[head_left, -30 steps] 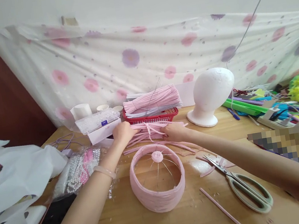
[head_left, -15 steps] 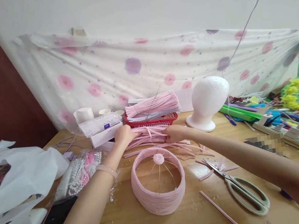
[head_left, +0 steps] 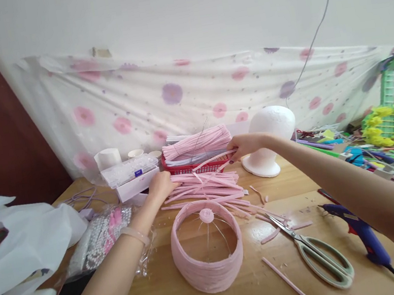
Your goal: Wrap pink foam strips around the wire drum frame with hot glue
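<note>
My right hand point(head_left: 248, 145) is closed on one end of a pink pipe cleaner point(head_left: 210, 161), held slanting in front of the red basket. At the left end of the loose pile of pink pipe cleaners point(head_left: 210, 183), my left hand point(head_left: 164, 185) is closed, its fingertips pinching the pile's edge. Nearer me stands a round pink wrapped frame point(head_left: 211, 275), open at the top, with thin wires running to a small pink coil inside. Scissors point(head_left: 316, 253) lie partly open to its right, beside cut pink pieces point(head_left: 271, 235).
The red basket point(head_left: 171, 171) holds bundled pipe cleaners. A white foam head point(head_left: 271, 123) stands to its right. A blue glue gun point(head_left: 362, 231) lies under my right forearm. Left are a clear box point(head_left: 129, 168), bagged beads point(head_left: 102, 232) and a white plastic bag point(head_left: 21, 245).
My right hand has risen from the pile towards the foam head, drawing out one pink pipe cleaner. My left hand stays at the pile. The view has shifted slightly, uncovering the glue gun.
</note>
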